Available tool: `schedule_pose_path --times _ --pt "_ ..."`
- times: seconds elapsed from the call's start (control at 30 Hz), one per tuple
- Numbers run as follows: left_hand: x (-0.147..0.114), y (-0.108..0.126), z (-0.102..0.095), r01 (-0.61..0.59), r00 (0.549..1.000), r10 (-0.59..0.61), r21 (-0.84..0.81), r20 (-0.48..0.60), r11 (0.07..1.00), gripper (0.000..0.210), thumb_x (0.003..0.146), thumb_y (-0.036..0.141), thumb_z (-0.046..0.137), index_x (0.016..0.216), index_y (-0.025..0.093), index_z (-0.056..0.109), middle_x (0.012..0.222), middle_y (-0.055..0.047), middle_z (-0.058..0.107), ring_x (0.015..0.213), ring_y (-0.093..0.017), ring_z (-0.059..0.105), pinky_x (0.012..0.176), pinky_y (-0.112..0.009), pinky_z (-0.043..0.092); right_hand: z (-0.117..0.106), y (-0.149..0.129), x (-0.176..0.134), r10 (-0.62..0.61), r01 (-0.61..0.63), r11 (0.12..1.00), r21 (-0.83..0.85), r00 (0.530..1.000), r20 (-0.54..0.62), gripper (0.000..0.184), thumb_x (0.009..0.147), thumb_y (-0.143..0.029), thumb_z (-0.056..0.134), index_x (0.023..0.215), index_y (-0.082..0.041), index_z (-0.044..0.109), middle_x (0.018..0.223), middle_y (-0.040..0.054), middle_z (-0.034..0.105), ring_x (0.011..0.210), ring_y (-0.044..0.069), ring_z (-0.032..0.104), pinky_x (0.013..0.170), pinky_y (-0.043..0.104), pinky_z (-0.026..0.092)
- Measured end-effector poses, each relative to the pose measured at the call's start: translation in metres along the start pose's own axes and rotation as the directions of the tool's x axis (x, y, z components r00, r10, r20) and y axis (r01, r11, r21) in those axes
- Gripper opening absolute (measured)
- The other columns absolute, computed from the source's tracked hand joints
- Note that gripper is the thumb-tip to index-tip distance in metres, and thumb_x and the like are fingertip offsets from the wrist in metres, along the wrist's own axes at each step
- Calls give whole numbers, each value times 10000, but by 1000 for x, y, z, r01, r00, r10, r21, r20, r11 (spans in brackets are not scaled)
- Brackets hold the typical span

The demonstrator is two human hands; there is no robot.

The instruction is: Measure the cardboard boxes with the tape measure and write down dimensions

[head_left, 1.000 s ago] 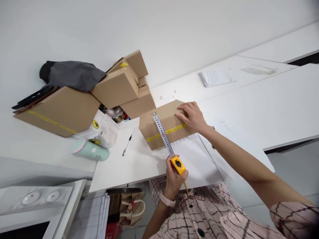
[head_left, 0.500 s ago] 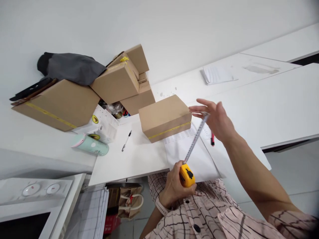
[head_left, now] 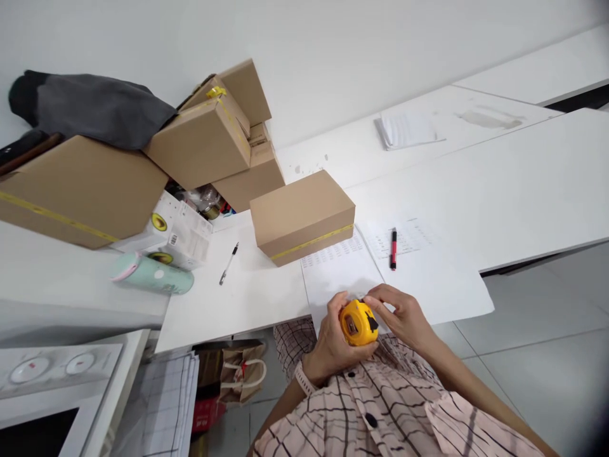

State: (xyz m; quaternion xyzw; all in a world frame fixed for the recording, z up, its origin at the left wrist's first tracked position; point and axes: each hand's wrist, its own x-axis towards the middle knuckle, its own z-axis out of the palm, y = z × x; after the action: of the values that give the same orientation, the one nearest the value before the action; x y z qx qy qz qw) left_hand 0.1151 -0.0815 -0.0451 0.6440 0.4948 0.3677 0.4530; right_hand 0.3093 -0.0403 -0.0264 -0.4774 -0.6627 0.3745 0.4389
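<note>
A yellow tape measure with a black button sits in my left hand, whose fingers wrap round its case near the desk's front edge. Close to my shirt, my right hand is closed at the far side of the case, thumb and forefinger pinching at the tape's end. Almost no blade shows outside the case. Beyond both hands a closed cardboard box with yellow tape along its side rests on the desk, partly over printed sheets. To its right a red and black marker lies on the paper.
On the left are stacked cardboard boxes, a dark grey cloth, a white carton and a mint bottle. A pen lies on the desk. A paper stack is at the back; a white appliance stands lower left.
My right hand has come down from beside the box to the tape measure. The stretched blade has gone back into the case. The view has shifted slightly, and the marker is now uncovered.
</note>
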Motion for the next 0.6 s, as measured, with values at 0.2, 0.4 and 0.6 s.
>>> schedule_pose_path --times 0.2,0.4,0.6 --pt "17 -15 -41 61 917 17 183 -398 981 824 732 323 813 1429 213 387 1357 -157 594 1219 -298 648 1041 -450 535 -42 40 41 228 -349 904 -247 882 -414 378 939 -575 548 804 -236 645 745 46 710 656 213 627 606 334 453" --pt "41 -47 -101 273 768 65 417 -637 867 700 771 319 791 1379 233 453 1322 -135 631 1189 -311 650 998 -465 542 -54 76 91 421 -568 694 -442 818 -391 500 920 -615 516 1234 -229 568 902 68 750 861 293 679 729 382 456" --pt "50 -72 -109 253 782 204 599 -589 760 597 817 272 726 1357 169 492 1253 -173 630 1182 -346 599 1022 -533 500 -38 83 96 296 -450 611 -651 893 -340 565 976 -534 444 1430 -202 503 1150 152 735 1040 349 664 715 391 457"
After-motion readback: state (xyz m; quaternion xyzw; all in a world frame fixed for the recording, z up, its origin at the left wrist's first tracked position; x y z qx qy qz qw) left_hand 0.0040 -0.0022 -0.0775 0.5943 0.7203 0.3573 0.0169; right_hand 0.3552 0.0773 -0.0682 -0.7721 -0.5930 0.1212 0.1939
